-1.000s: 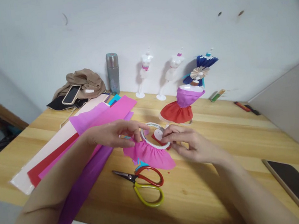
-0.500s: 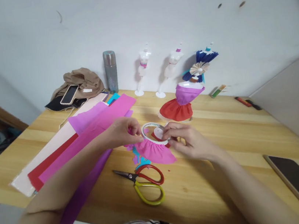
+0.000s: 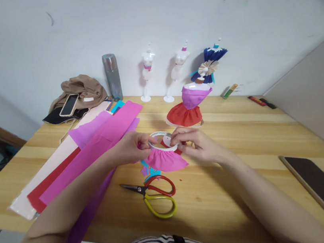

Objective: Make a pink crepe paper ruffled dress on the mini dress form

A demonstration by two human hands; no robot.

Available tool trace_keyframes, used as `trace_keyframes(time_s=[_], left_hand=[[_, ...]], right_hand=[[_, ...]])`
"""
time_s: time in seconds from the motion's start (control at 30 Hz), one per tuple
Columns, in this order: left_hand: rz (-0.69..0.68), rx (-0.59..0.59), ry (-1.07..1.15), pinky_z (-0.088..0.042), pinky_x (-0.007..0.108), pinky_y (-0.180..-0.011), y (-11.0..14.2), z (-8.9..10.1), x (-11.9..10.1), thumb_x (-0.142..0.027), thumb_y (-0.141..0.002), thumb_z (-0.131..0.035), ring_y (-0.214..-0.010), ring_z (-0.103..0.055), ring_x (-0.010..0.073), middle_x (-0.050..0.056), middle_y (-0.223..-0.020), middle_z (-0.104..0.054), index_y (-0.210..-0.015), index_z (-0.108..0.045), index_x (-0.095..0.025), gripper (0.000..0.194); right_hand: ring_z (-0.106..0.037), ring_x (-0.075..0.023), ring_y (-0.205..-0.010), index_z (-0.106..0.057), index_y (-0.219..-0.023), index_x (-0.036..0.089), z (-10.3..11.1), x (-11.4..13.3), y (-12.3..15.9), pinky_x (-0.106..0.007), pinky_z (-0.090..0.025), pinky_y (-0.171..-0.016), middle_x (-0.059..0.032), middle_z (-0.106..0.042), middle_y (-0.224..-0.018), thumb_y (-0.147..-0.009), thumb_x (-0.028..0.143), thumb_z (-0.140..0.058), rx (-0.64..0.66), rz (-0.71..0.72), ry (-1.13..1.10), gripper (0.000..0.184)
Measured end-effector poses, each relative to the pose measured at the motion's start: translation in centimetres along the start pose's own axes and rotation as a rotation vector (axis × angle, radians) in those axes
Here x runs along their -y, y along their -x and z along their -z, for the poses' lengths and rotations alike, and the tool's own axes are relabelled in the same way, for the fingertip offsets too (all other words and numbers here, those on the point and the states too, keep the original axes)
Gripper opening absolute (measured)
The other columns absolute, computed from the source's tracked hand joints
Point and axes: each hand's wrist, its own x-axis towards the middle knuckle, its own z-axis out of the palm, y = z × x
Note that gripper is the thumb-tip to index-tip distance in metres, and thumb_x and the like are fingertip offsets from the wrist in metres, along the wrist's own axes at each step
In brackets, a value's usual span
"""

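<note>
Counter [image 3: 216, 210], head view. The ring [image 3: 166, 150] sits between the two hands, over the counter just beyond the scissors [image 3: 142, 190]. The pink ruffle [image 3: 168, 161] spreads from the ring's near rim toward the wearer, its gathers tightest at that rim. Whether it is stuck there or only held, cannot tell.

Left hand [image 3: 137, 146]: grip pinching the ring's left side, thumb low by the ruffle's left end. Right hand [image 3: 197, 142]: grip pinching the right side, fingertips over the rim and thumb below. How much ruffle each grip takes in is hidden by the fingers.

Step in hand, as judged: setting the gathers along the rim. Notes for doing it well:
- Keep the right grip as a steady anchor; let the left make small adjustments.
- Space the folds evenly, pressing each at the top edge only, so the flared hem stays loose.
- Light pressure; the ruffle looks thin and would likely crease or tear if pulled.
- Keep the blue scraps [image 3: 154, 173], lying between ruffle and scissors, from catching under the hem.

Scissors lie untouched, handles toward the right.
</note>
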Motion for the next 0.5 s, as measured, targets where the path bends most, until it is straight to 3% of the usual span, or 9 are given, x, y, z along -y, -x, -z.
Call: trace_keyframes(time_s=[0.13, 0.2, 0.27, 0.5], left_hand=[[-0.106, -0.105, -0.166, -0.049, 0.027, -0.074, 0.2, -0.5, -0.6, -0.014, -0.069, -0.063, -0.107, -0.067, 0.0255, 0.006, -0.075, -0.067, -0.055, -0.038, -0.019, 0.03], [-0.123, -0.149, -0.174, -0.05, 0.028, -0.078, 0.2, -0.4, -0.8, -0.017, -0.068, -0.067, -0.102, -0.067, 0.0223, 0.008, -0.092, -0.07, -0.058, -0.047, -0.018, 0.022], [-0.057, -0.174, -0.127, -0.049, 0.027, -0.074, 0.0, 0.0, -0.9, -0.024, -0.069, -0.069, -0.094, -0.066, 0.0188, 0.009, -0.103, -0.07, -0.065, -0.056, -0.017, 0.015], [0.177, -0.27, -0.143, -0.041, 0.023, -0.059, -0.4, 2.7, -0.3, -0.037, -0.074, -0.061, -0.065, -0.056, 0.0132, 0.001, -0.063, -0.061, -0.062, -0.062, -0.015, 0.025]], right_hand=[[-0.06, -0.0198, -0.081, -0.067, -0.083, 0.017, -0.1, -0.3, 0.0, -0.032, -0.047, -0.069, -0.0082, -0.065, -0.088, -0.082, 0.007, -0.05, 0.021, 0.016, 0.074, 0.02], [-0.06, -0.0192, -0.08, -0.067, -0.084, 0.017, -0.1, -0.6, 0.0, -0.031, -0.046, -0.069, -0.0081, -0.065, -0.089, -0.081, 0.006, -0.05, 0.018, -0.002, 0.073, 0.021], [-0.06, -0.0187, -0.08, -0.067, -0.084, 0.017, -0.1, -0.9, 0.1, -0.031, -0.046, -0.068, -0.0074, -0.065, -0.089, -0.08, 0.005, -0.05, 0.005, -0.019, 0.047, 0.021], [-0.058, -0.0166, -0.072, -0.066, -0.085, 0.016, 0.0, -1.1, 0.2, -0.029, -0.043, -0.065, -0.0058, -0.062, -0.084, -0.082, 0.01, -0.048, 0.066, -0.072, 0.005, 0.019]])
